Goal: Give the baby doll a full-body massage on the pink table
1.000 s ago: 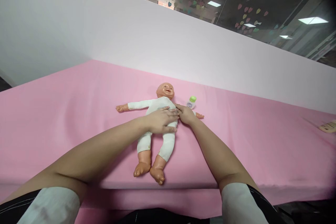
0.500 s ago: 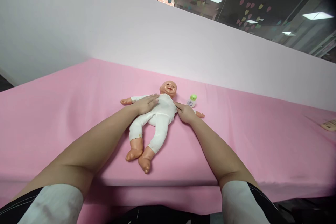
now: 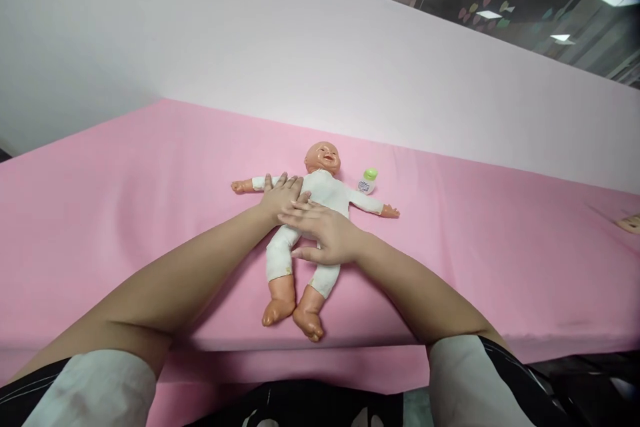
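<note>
A baby doll [image 3: 326, 188] with a white cloth body lies face up, its head towards the wall and its feet towards me. My left hand [image 3: 283, 197] rests on the side of its torso, fingers spread and pointing at the chest. Across the lower belly and hips reaches my right hand [image 3: 327, 232], palm down with the fingers apart. Its fingertips come up to my left hand and seem to overlap it. Both of the doll's arms stretch out sideways. The part of the belly under my hands is hidden.
A small clear bottle with a green cap [image 3: 368, 181] lies beside the doll's head and arm. Pink cloth [image 3: 475, 247] covers the table, with a white wall [image 3: 240, 47] behind it. A beige object [image 3: 629, 223] is cut off at the far right.
My right hand has moved from the doll's side, by its armpit, leftward onto its lower belly. My left hand stays on the torso. The doll's legs have shifted right.
</note>
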`<state>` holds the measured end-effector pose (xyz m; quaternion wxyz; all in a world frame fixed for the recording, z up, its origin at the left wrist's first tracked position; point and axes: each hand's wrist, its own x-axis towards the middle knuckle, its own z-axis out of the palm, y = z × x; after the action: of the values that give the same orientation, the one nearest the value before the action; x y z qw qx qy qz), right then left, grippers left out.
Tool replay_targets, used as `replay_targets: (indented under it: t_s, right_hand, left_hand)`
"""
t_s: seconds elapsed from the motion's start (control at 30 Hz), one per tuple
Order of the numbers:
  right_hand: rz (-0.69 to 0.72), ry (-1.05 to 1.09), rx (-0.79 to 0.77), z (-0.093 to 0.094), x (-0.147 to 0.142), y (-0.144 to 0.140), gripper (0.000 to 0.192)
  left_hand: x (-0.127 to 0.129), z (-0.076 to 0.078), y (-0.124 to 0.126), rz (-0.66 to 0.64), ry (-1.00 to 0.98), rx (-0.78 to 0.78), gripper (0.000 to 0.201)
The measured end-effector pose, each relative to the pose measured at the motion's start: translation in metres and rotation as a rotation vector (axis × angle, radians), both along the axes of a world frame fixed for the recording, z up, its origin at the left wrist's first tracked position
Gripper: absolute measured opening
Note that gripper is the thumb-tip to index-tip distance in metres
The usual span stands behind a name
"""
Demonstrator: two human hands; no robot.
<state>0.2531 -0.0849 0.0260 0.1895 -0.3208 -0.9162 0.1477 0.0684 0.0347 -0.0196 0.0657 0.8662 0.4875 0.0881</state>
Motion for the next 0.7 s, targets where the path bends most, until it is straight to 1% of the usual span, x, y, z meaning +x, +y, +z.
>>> replay_targets:
  t_s: [0.03, 0.13, 0.2, 0.23, 0.3, 0.4, 0.47, 0.57, 0.63, 0.7]
  right_hand:
    - [-0.009, -0.049, 0.005, -0.003, -0.003, 0.001, 0.081]
    - [-0.101, -0.127, 0.009, -0.013, -0.001, 0.015, 0.099]
    - [-0.163, -0.137, 0.002, -0.017, 0.006, 0.027, 0.104]
    - [-0.199, -0.139, -0.008, -0.018, 0.010, 0.033, 0.102]
    - [-0.287, -0.148, -0.038, -0.019, 0.021, 0.045, 0.094]
    - [-0.428, -0.122, -0.094, -0.023, 0.040, 0.059, 0.081]
    - [-0.486, -0.068, -0.110, -0.028, 0.052, 0.066, 0.078]
    - [-0.546, 0.006, -0.084, -0.034, 0.065, 0.070, 0.077]
    - [-0.611, 0.034, -0.060, -0.036, 0.070, 0.069, 0.071]
    - [-0.714, 0.059, -0.064, -0.034, 0.072, 0.068, 0.062]
  left_hand:
    - [0.000, 0.001, 0.000, -0.001, 0.011, -0.005, 0.080]
    - [-0.001, 0.007, -0.003, -0.038, 0.070, -0.035, 0.087]
    - [0.001, 0.012, -0.008, -0.042, 0.081, -0.055, 0.086]
    - [0.002, 0.013, -0.010, -0.031, 0.065, -0.057, 0.082]
    - [0.003, 0.015, -0.013, -0.001, 0.016, -0.047, 0.078]
    - [0.004, 0.013, -0.014, 0.001, -0.023, -0.020, 0.080]
    - [0.004, 0.012, -0.012, -0.003, -0.024, -0.014, 0.082]
    - [0.003, 0.011, -0.009, -0.007, -0.020, -0.016, 0.083]
    - [0.002, 0.010, -0.008, -0.012, -0.023, -0.012, 0.083]
    - [0.001, 0.008, -0.006, -0.016, -0.038, -0.004, 0.082]
